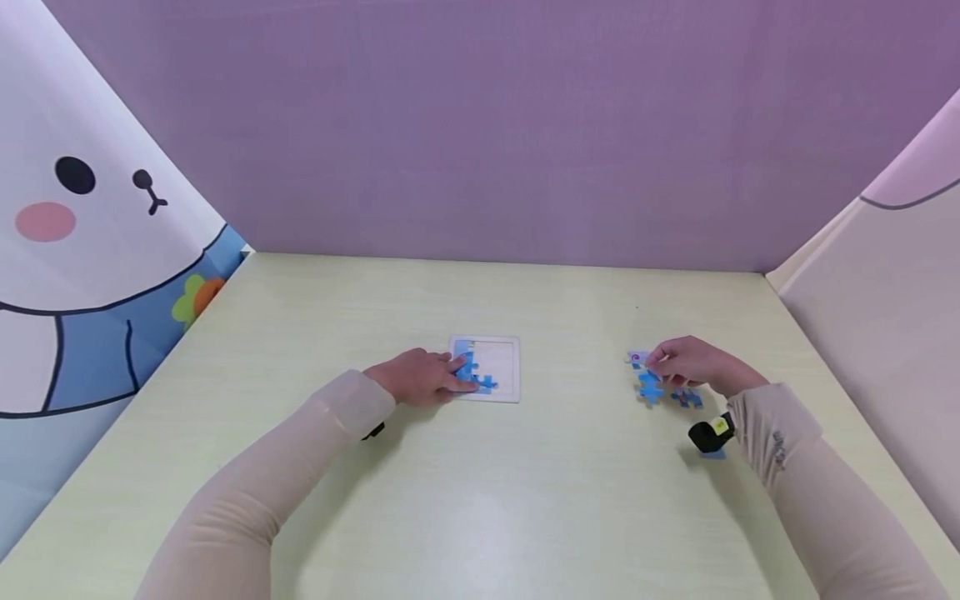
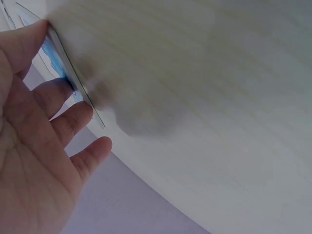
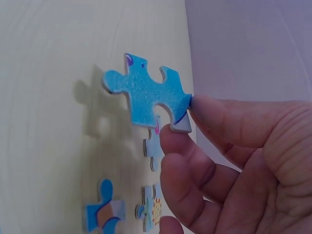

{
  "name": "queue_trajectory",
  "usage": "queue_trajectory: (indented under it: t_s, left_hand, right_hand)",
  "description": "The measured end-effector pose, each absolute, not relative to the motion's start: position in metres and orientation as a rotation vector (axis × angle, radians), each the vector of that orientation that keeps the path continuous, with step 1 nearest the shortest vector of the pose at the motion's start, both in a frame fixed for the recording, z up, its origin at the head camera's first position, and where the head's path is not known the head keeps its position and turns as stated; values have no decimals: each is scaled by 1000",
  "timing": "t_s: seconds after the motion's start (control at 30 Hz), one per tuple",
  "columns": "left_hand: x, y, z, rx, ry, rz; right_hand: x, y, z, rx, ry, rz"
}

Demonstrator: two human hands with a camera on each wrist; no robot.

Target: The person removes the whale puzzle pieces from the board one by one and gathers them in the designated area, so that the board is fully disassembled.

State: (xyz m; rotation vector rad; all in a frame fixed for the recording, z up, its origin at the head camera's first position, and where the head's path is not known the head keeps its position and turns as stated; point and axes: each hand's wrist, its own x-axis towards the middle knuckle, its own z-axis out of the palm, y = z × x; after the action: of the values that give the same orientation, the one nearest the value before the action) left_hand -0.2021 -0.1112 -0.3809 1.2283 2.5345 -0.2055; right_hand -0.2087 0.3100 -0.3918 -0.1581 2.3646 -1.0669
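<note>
My left hand [image 1: 420, 377] rests its extended fingers on the left side of a square white puzzle frame [image 1: 517, 367]. In the left wrist view, the thumb and fingertips touch the edge of this frame [image 2: 66, 61]. Blue joined pieces [image 1: 483, 382] line the frame's left and lower part; bare board shows at its upper right. My right hand [image 1: 693, 363] pinches a blue puzzle piece [image 3: 146, 92] by one corner, between thumb and fingers, raised over the table. Below it lie loose pieces: one with a sun [image 3: 147, 209], one blue and brown [image 3: 105, 209].
Another loose piece [image 1: 639, 358] lies just left of the right hand, and a blue one [image 1: 712, 455] shows under the right wrist's black camera [image 1: 708, 433]. A purple panel [image 1: 480, 133] stands along the table's [image 1: 480, 500] far edge, with printed panels at both sides.
</note>
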Motion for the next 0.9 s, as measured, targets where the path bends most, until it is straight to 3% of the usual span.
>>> queue_trajectory:
  t_s: [0.9]
  left_hand:
    - [-200, -111, -380, 1092, 2521, -145]
  right_hand:
    - [-200, 317, -413, -304, 2577, -946]
